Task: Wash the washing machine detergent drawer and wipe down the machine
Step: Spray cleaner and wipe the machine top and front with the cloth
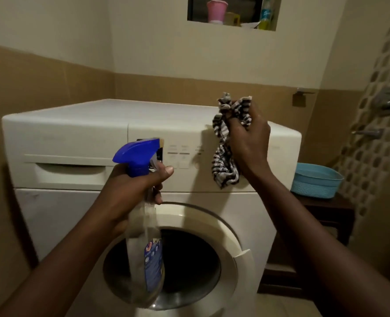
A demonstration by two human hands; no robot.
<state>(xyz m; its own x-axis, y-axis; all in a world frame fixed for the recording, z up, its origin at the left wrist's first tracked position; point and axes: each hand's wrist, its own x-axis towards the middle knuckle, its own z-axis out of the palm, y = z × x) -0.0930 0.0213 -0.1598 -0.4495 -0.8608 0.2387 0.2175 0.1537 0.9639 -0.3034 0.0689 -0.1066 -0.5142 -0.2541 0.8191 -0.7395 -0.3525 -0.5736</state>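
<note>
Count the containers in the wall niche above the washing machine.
3: a pink plastic cup at the left, a small yellowish mug in the middle, a green plastic bottle at the right. The frame crops the niche, so more may be hidden.

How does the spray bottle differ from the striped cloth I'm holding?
The spray bottle is rigid, clear plastic with a blue trigger head; the cloth is soft, with dark and light stripes. The bottle stands roughly upright, gripped at its neck by the left hand; the cloth is bunched in the right hand, one end hanging loose. The bottle is held lower than the cloth. Both are held in front of the washing machine.
</note>
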